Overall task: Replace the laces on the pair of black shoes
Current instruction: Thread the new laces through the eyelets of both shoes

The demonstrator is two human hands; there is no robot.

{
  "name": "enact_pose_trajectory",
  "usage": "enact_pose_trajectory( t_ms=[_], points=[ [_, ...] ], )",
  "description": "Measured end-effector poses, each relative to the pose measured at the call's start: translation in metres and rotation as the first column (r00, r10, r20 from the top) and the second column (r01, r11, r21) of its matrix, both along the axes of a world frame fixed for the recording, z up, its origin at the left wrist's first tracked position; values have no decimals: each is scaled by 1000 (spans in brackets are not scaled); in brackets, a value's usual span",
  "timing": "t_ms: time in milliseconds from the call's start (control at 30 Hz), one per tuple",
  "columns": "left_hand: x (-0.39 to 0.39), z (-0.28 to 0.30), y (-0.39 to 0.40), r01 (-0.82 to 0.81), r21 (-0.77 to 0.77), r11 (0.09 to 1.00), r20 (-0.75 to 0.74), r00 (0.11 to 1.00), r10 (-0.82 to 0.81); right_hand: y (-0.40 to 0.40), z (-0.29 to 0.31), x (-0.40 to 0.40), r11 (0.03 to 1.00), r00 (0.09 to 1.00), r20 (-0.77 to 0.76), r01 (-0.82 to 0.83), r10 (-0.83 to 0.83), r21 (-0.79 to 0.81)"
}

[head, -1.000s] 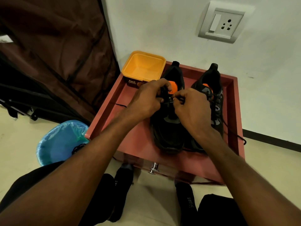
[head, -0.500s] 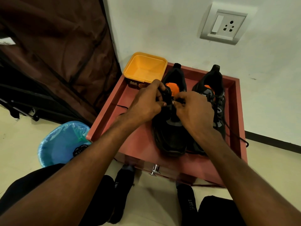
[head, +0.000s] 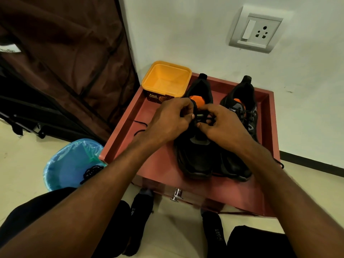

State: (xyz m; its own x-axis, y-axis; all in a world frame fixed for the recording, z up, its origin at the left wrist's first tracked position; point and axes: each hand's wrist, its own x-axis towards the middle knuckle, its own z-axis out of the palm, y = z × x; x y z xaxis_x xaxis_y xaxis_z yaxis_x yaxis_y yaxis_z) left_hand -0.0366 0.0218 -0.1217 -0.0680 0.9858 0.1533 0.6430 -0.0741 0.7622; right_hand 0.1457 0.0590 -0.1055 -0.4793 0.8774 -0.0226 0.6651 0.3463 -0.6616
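1. Both hands pinch the black lace (head: 205, 119) over the left shoe (head: 197, 146): the left hand (head: 170, 121) has its fingers curled with thumb and forefinger closed on the lace, and the right hand (head: 221, 125) pinches it from the other side.
2. That shoe stands on the red tray (head: 268, 183), toe toward the person, with an orange lining showing behind the hands.
3. Its mate, the right shoe (head: 242, 112), stands just beside it on the tray, laced, with a lace end trailing over the tray's right rim.
4. At the tray's far left corner sits a yellow tub (head: 166, 81).
5. A loose lace end (head: 140, 125) lies on the tray to the left of the left hand.
6. Left of the tray on the floor stands a blue-lined bin (head: 68, 162) with a black lace bundle (head: 92, 171) in it.
7. Above the tray, a socket (head: 256, 30) is set in the wall.
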Motion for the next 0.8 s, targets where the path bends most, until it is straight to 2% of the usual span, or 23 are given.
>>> enact_pose_trajectory(
  t_ms=[67, 100, 167, 200, 233, 267, 300, 333, 400, 433, 500, 533, 567, 600, 633, 667, 700, 733, 767, 800],
  points=[
    [-2, 11, 1, 16, 43, 999, 174, 984, -23, 3, -1, 6, 1000, 1000, 5, -15, 15, -13],
    [-3, 19, 1, 11, 71, 997, 346, 937, -35, 4, 0, 8, 1000, 1000, 14, -19, 19, -11],
    [-7, 34, 4, -82, 101, 992, 659, 752, -5, 6, 0, 12, 999, 998, 50, -31, 30, 26],
    [-10, 39, 4, -160, 99, 982, 712, 701, 42, 6, 0, 13, 998, 997, 70, -35, 32, 51],
    [-13, 40, 5, -227, 100, 969, 675, 731, 102, 6, 0, 14, 997, 996, 79, -35, 29, 69],
    [-17, 36, 6, -254, 112, 961, 547, 823, 154, 6, -1, 14, 996, 997, 77, -33, 26, 80],
    [-20, 29, 7, -230, 106, 967, 347, 920, 181, 6, -2, 15, 996, 997, 73, -31, 25, 84],
    [-20, 23, 5, -173, 56, 983, 148, 975, 163, 6, -2, 15, 996, 997, 72, -34, 28, 88],
    [-13, 7, 1, -64, -103, 993, -105, 993, 53, 6, -2, 15, 994, 996, 78, -44, 37, 95],
    [-10, 1, -1, -39, -135, 990, -160, 987, 17, 5, -2, 15, 994, 996, 81, -50, 41, 101],
    [-5, -2, -1, -55, -99, 994, -161, 986, 38, 6, -3, 15, 992, 995, 89, -55, 45, 115],
    [-4, 1, -1, -67, -58, 996, -78, 995, 63, 6, -4, 15, 991, 994, 95, -56, 44, 121],
    [-4, 7, 0, -83, -15, 996, 89, 992, 84, 6, -4, 16, 990, 994, 100, -57, 44, 127],
    [-5, 17, 1, -107, 19, 994, 331, 939, 95, 6, -5, 16, 989, 994, 103, -57, 43, 133],
    [-8, 26, 2, -136, 33, 990, 588, 804, 91, 7, -5, 17, 989, 994, 102, -56, 42, 137],
    [-10, 35, 3, -160, 21, 987, 770, 632, 86, 7, -5, 18, 989, 994, 98, -56, 43, 138],
    [-13, 41, 4, -191, -2, 982, 854, 511, 101, 6, -6, 18, 989, 995, 94, -58, 45, 139],
    [-16, 42, 6, -229, -38, 973, 861, 486, 148, 6, -7, 18, 988, 995, 92, -60, 48, 142],
    [-19, 38, 7, -261, -67, 963, 809, 551, 206, 6, -7, 18, 988, 995, 91, -63, 50, 144],
    [-21, 31, 8, -274, -74, 959, 689, 682, 247, 6, -7, 18, 988, 995, 90, -65, 53, 142]
  ],
)
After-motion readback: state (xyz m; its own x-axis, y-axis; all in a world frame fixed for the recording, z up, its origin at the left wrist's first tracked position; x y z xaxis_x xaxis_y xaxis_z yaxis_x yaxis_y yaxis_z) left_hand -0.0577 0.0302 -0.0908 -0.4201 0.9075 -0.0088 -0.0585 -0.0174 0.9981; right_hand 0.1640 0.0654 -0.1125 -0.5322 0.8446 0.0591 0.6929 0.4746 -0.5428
